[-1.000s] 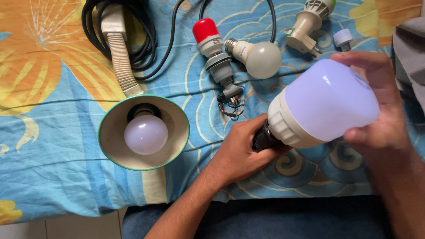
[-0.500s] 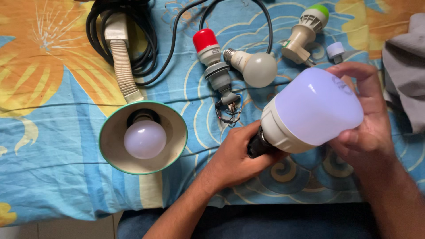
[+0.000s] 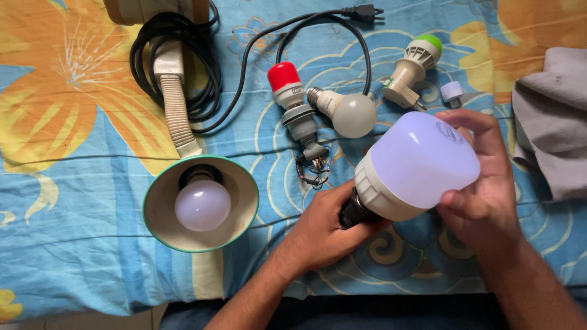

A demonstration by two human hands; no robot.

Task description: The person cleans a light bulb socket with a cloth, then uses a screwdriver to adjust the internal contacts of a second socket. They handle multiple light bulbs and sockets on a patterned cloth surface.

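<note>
Right hand [image 3: 489,201] wraps dome of large white bulb [image 3: 422,162], grip firm. Left hand [image 3: 324,229] grips dark socket [image 3: 353,212] at bulb base. Both held above floral cloth [image 3: 73,153], beside green lamp shade [image 3: 200,203] and red-capped holder [image 3: 287,85].

The big bulb [image 3: 422,162] has a matt frosted plastic dome and a ribbed white collar. At nine o'clock, the lamp [image 3: 202,201] – smooth shade, ribbed neck. Printed cloth [image 3: 73,183] beneath – soft, matt.

Left hand [image 3: 327,229] grips black socket [image 3: 353,212]; right hand [image 3: 483,189] cups large bulb [image 3: 416,165].
</note>
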